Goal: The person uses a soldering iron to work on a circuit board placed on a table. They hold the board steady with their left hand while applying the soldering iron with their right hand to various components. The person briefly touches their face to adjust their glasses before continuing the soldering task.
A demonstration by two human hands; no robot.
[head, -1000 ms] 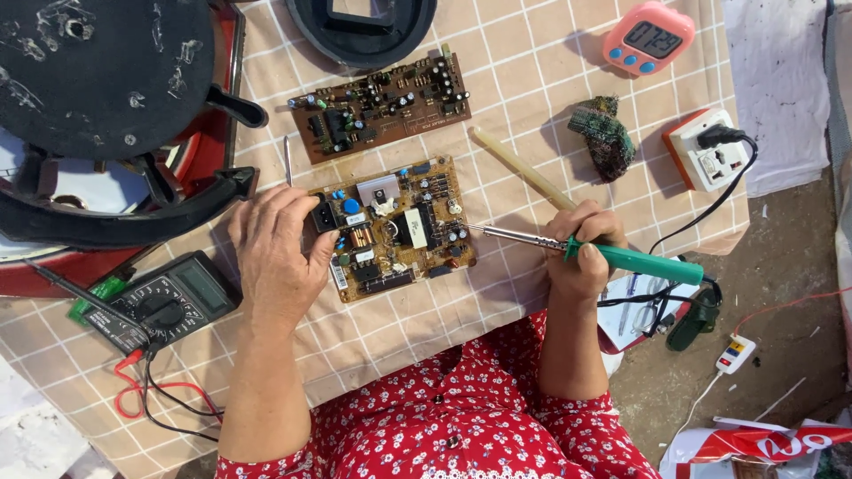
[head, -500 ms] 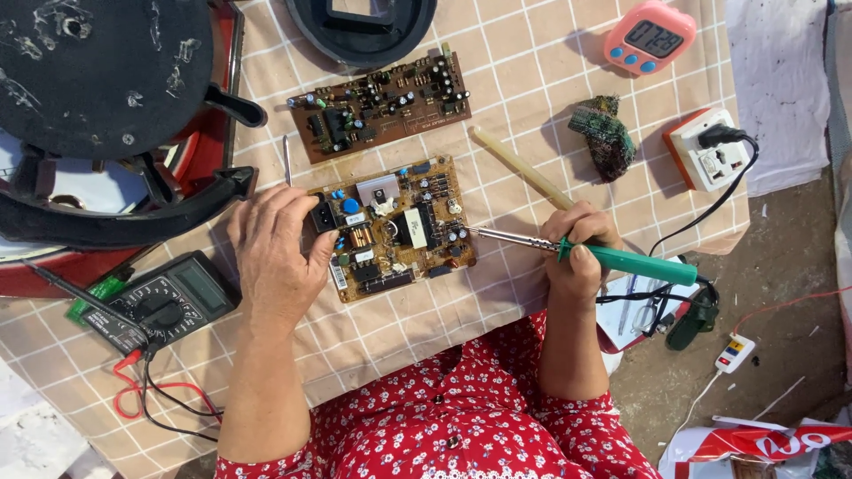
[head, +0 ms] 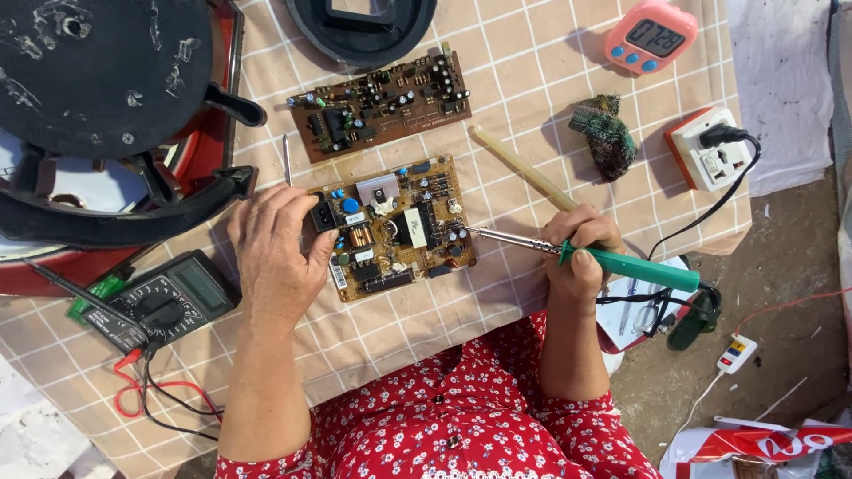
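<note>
Checked beige cloth covers the tabletop (head: 532, 80), which stands on bare ground outdoors. Both forearms reach up from the near edge. Left hand (head: 277, 257) lies palm down, fingers spread loosely and resting on the left edge of the tan circuit board (head: 395, 226) near the tabletop's middle, pinning it flat. Right hand (head: 579, 257) is clenched around the green handle of a soldering iron (head: 577, 251), its metal tip touching the board's right edge. A multimeter (head: 169, 297) sits by the left near corner, a second brown board (head: 380, 105) lies farther back
</note>
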